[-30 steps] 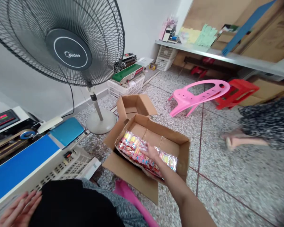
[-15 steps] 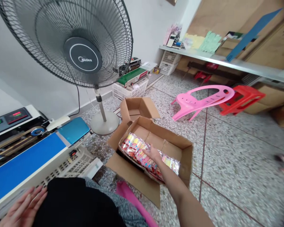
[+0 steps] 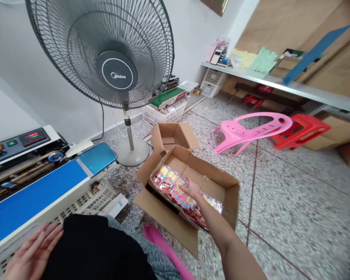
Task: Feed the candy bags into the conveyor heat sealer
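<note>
My right hand (image 3: pixel 190 189) reaches into an open cardboard box (image 3: pixel 211 186) on the floor. Its fingers rest on a row of small clear packets (image 3: pixel 166 181) with colourful pink, yellow and red contents, lined along the box's near side. Thumb and fingers look apart, though the undersides of the fingers are hidden. At the lower left, my left hand (image 3: pixel 36 249) is open, its fingers stretched out beside my black top. It holds nothing and is nearest to the machine with a blue conveyor belt (image 3: pixel 43 204).
A large standing fan (image 3: pixel 118 72) rises behind the box. A second open carton (image 3: pixel 170 136) adjoins the box. Farther right are a pink plastic chair (image 3: pixel 245 134) and a red stool (image 3: pixel 305 132). A long table (image 3: pixel 303 87) lines the back, and a small green-belt conveyor (image 3: pixel 169 97) sits on a white crate.
The view has shifted slightly, so the surroundings sit a little lower and farther right. My right hand stays on the packets, and my left hand remains beside my body.
</note>
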Motion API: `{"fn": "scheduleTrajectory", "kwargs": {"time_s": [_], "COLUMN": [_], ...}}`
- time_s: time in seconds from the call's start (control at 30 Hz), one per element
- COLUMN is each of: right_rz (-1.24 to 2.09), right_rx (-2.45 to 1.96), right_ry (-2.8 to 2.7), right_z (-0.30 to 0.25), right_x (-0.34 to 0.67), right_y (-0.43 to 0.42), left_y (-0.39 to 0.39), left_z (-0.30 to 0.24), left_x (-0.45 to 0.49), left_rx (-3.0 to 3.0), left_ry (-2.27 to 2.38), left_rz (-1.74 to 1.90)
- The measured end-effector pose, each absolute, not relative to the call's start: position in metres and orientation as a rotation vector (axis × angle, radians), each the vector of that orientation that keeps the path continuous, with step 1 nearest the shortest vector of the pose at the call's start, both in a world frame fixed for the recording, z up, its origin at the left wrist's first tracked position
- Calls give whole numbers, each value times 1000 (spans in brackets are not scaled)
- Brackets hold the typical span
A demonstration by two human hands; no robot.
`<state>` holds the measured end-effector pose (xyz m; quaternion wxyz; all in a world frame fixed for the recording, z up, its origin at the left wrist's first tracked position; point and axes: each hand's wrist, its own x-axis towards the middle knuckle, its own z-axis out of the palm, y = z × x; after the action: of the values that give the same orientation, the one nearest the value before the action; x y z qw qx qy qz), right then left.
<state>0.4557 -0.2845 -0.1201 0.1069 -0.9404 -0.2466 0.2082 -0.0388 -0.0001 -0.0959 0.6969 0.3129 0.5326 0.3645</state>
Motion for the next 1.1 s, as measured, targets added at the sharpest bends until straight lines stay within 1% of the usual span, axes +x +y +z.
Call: {"fn": "scheduleTrajectory", "kwargs": {"time_s": [0.33, 0.43, 0.57, 0.63, 0.7, 0.8, 0.87, 0.97, 1.1], "right_rz": [648, 535, 274, 226, 227, 339, 380, 355, 313], "right_rx": [-2792, -2795, -2626, -2443, -2215, -1850, -1717, -1727, -1790], "right_ry": [-1015, -1148, -1421, -1598, -1794, -2069, -2198, -2318, -2406], "right_z": [-92, -70, -12, 24, 57, 93, 104, 107, 96], "right_x": [462, 464, 458, 444, 420, 372, 338, 292, 239], "right_y": [-294, -295, -281, -262, -234, -183, -148, -99, -48], "left_y": [-14, -14, -29, -45, -64, -82, -84, -81, -78], "left_z": [-66, -63, -42, -23, -5, 12, 15, 14, 8], "left_x": [-16, -10, 24, 55, 92, 136, 147, 133, 101], "left_rx": [703, 752, 1051, 1295, 1386, 1281, 1102, 880, 759], "left_ry": [1246, 1303, 1532, 1379, 1092, 603, 376, 292, 452], "left_rz": [830, 847, 978, 881, 733, 583, 475, 421, 671]}}
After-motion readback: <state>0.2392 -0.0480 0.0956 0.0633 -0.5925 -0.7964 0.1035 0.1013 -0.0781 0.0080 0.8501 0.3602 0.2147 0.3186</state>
